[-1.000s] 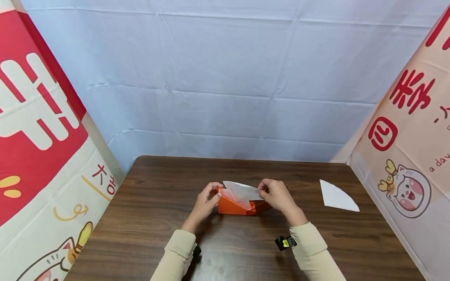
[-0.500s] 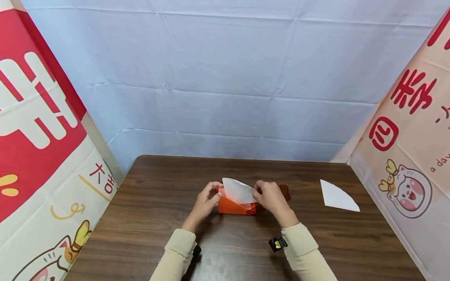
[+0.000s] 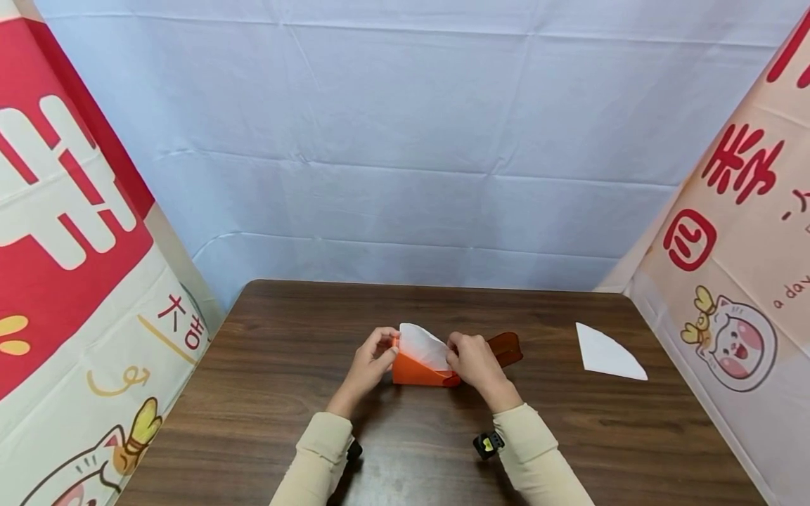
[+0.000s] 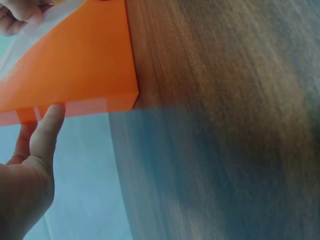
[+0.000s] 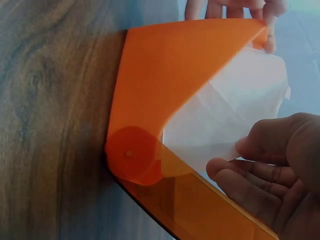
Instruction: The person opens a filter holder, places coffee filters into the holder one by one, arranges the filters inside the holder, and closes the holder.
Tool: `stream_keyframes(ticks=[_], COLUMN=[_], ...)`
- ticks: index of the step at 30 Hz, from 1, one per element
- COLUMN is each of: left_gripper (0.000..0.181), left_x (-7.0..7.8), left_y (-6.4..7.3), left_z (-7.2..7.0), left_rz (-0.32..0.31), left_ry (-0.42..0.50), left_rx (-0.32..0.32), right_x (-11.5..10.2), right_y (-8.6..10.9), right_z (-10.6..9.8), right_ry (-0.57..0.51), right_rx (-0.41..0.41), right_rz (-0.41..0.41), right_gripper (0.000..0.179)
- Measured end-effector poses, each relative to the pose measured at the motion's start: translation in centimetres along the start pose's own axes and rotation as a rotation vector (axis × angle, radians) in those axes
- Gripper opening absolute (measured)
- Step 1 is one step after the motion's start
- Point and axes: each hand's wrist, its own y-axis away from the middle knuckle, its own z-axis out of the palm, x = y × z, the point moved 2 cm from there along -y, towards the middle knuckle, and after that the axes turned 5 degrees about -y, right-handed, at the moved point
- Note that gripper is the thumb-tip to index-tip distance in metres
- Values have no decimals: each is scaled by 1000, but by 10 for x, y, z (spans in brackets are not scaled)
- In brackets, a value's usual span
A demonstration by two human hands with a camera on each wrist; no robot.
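Observation:
An orange filter-paper case (image 3: 414, 372) with a slanted opening stands on the table. White fan-shaped coffee filters (image 3: 422, 342) sit in it, their curved edge rising above its wall. My left hand (image 3: 370, 362) holds the case's tall left end, the thumb on the end wall (image 4: 85, 107) and the fingers over the top corner. At the low right end, my right hand (image 3: 477, 365) pinches the edge of the white filter paper (image 5: 235, 100) between thumb and fingers. The see-through amber lid (image 3: 506, 348) is swung open on its round hinge (image 5: 129, 153), partly hidden behind the right hand.
A loose white fan-shaped filter (image 3: 609, 353) lies flat on the right of the dark wooden table (image 3: 285, 365). A pale cloth (image 3: 405, 140) hangs behind the table, with printed cloths at both sides.
My right hand has moved left and slightly down with the filter paper, which now sits lower in the case. More of the open lid shows. My left hand has stayed at the case.

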Motion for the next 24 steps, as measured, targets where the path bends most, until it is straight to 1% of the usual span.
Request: stream_keyframes(ticks=[5, 8, 12, 15, 18, 24], left_gripper=[25, 24, 24, 24, 24, 24], left_x=[0, 0, 0, 0, 0, 0], left_y=[0, 0, 0, 1, 1, 1], left_z=[0, 0, 0, 0, 0, 0], left_rz=[-6, -7, -2, 1, 1, 0], left_ry=[-11, -17, -23, -21, -20, -10], left_rx=[0, 4, 3, 2, 3, -6], right_x=[0, 0, 0, 0, 1, 2], right_y=[-1, -2, -4, -5, -6, -7], right_z=[6, 8, 10, 12, 14, 20], right_ry=[0, 0, 13, 23, 39, 70], right_rx=[-31, -44, -68, -79, -64, -42], right_rz=[22, 32, 20, 2, -10, 8], right_gripper=[3, 6, 13, 14, 11, 7])
